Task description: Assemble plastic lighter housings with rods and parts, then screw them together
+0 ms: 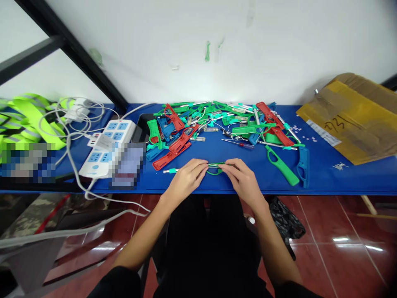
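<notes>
My left hand and my right hand meet at the front edge of a blue table. Both are closed on one green plastic handle piece, each pinching an end, with a metal rod tip sticking out to the left of my left hand. Behind my hands lies a heap of green, red and blue plastic handle shells and metal rods. A single green handle and a blue one lie to the right of my right hand.
A white power strip with cables sits at the left, next to a black phone. Neon-yellow vests lie far left. A brown cardboard box rests at the right. A white wall stands behind, red floor tiles lie below.
</notes>
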`<move>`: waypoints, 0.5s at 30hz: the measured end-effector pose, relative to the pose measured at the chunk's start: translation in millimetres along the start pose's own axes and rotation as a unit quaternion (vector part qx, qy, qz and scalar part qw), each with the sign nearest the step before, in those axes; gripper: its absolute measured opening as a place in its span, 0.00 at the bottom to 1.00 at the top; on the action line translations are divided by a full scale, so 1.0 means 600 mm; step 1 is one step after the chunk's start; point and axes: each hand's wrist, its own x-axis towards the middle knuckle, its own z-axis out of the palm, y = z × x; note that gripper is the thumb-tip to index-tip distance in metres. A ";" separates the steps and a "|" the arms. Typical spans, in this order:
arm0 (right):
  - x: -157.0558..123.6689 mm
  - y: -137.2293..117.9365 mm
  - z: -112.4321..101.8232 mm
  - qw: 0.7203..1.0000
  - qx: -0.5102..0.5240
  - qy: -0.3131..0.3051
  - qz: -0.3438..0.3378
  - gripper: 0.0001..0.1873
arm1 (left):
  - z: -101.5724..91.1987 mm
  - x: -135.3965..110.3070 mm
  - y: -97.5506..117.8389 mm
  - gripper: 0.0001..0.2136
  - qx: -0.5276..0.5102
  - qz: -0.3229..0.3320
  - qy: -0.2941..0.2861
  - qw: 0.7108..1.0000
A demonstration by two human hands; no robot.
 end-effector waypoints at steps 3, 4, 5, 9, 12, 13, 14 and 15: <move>-0.002 0.000 0.000 1.000 0.013 -0.011 0.016 0.17 | 0.002 -0.001 -0.001 0.06 -0.003 -0.002 0.004 1.000; -0.003 0.000 -0.001 1.000 0.016 -0.014 0.020 0.17 | 0.002 -0.001 -0.001 0.06 -0.004 -0.002 0.005 1.000; -0.003 -0.001 -0.001 0.999 0.019 -0.015 0.023 0.17 | 0.003 -0.001 -0.001 0.06 -0.004 -0.003 0.006 1.000; -0.002 -0.003 -0.003 0.999 0.032 -0.016 0.033 0.16 | 0.003 -0.002 -0.002 0.06 -0.001 -0.006 0.010 1.000; 0.000 -0.003 -0.003 0.998 0.026 -0.024 0.045 0.17 | 0.003 0.000 -0.001 0.07 0.005 -0.013 0.006 1.000; 0.001 -0.003 -0.002 0.998 0.021 -0.025 0.048 0.17 | 0.003 0.001 -0.001 0.07 0.008 -0.013 0.003 1.000; 0.001 -0.003 -0.001 0.998 0.016 -0.026 0.051 0.17 | 0.004 0.001 -0.001 0.07 0.012 -0.012 -0.001 1.000; 0.001 -0.002 0.001 0.998 0.012 -0.026 0.054 0.18 | 0.004 0.002 -0.001 0.06 0.016 -0.009 -0.004 1.000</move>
